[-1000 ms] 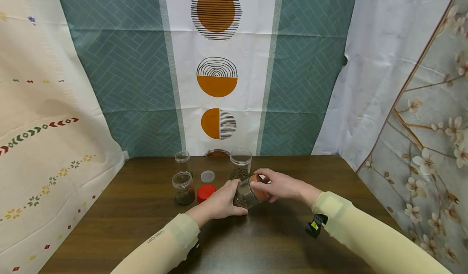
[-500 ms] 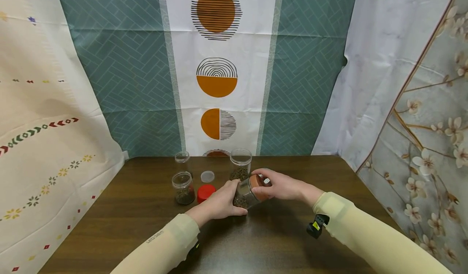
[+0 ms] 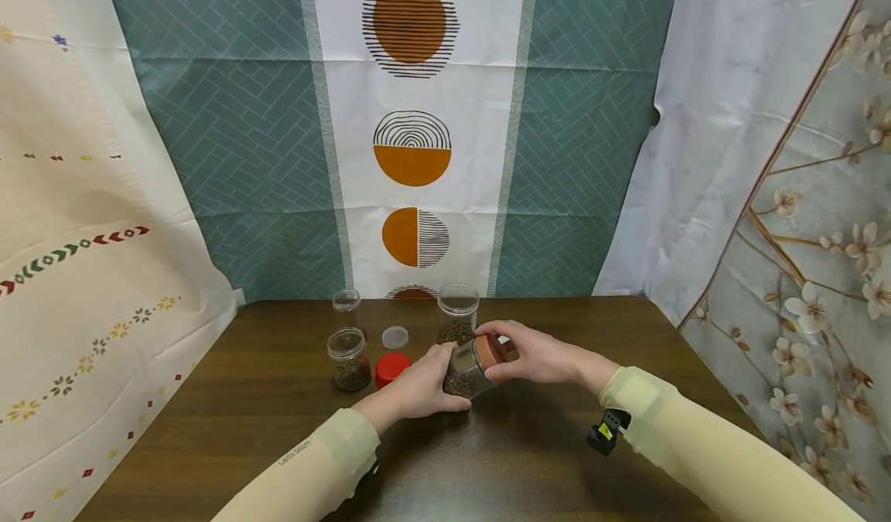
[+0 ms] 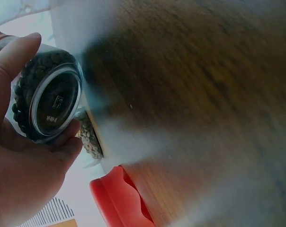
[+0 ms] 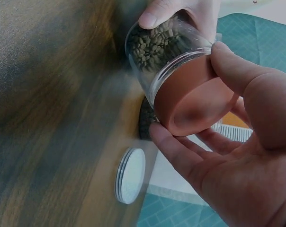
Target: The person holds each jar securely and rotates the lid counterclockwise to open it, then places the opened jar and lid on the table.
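Above the table, a clear jar (image 3: 464,373) partly filled with small brown pellets is tilted, its orange-brown lid (image 5: 195,101) facing up and to the right. My left hand (image 3: 421,385) grips the jar body near its base, with the thumb on the near side. My right hand (image 3: 534,356) holds the lid by its rim, thumb on one side and fingers on the other. The lid sits on the jar mouth; whether it is fully seated I cannot tell. In the left wrist view, the jar's round bottom (image 4: 57,100) faces the camera.
Behind the hands stands a lidless jar (image 3: 457,322) of pellets. To the left are another part-filled jar (image 3: 349,369), a clear jar (image 3: 346,313), a red lid (image 3: 393,367) and a pale lid (image 3: 394,337). A silver-rimmed lid (image 5: 131,176) lies near my right hand.
My right fingers have shifted round the lid's rim, and the right wrist has turned and moved slightly right. The left hand and jar stay in place.
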The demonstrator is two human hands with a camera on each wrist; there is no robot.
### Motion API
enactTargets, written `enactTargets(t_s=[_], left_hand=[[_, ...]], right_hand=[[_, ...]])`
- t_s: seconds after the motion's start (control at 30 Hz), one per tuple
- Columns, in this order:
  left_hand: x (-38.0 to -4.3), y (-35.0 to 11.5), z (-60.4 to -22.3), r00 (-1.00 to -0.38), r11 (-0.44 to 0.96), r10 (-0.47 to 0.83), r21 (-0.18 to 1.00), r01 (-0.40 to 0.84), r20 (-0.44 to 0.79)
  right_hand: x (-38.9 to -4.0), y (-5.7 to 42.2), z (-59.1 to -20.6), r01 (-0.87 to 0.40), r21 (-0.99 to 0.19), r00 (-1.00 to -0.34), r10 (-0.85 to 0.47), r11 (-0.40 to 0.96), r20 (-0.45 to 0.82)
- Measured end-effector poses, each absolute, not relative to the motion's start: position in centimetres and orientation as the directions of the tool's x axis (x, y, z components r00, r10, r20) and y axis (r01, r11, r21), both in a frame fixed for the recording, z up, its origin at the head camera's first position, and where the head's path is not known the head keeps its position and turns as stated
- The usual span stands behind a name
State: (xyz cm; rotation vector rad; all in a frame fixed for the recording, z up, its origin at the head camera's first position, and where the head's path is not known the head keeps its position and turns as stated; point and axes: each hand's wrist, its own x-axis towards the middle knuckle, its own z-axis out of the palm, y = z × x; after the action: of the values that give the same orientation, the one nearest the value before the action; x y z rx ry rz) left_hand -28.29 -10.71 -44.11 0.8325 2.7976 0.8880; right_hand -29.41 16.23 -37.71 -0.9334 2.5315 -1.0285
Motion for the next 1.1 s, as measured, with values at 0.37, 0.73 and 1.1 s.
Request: enactTargets(t_s=[0.37, 0.73, 1.1], left_hand=[[-28.0, -10.7, -44.4, -0.849, 0.685, 0.524, 0.561, 0.465, 0.066], [-28.1, -10.9, -44.8, -0.866, 0.681, 0.485, 0.570, 0.461, 0.121], [-27.7, -11.2, -44.7, -0.887, 0.651, 0.443, 0.636, 0.415, 0.125]], right_hand=[[-29.0, 16.7, -38.0, -0.460, -0.733, -0.751, -0.660, 0.502, 0.018], [-28.9, 17.3, -37.5, -0.472, -0.721, -0.767, -0.639, 0.507, 0.053], [-28.8, 18.3, -37.5, -0.492, -0.660, -0.806, -0.583, 0.568, 0.099]])
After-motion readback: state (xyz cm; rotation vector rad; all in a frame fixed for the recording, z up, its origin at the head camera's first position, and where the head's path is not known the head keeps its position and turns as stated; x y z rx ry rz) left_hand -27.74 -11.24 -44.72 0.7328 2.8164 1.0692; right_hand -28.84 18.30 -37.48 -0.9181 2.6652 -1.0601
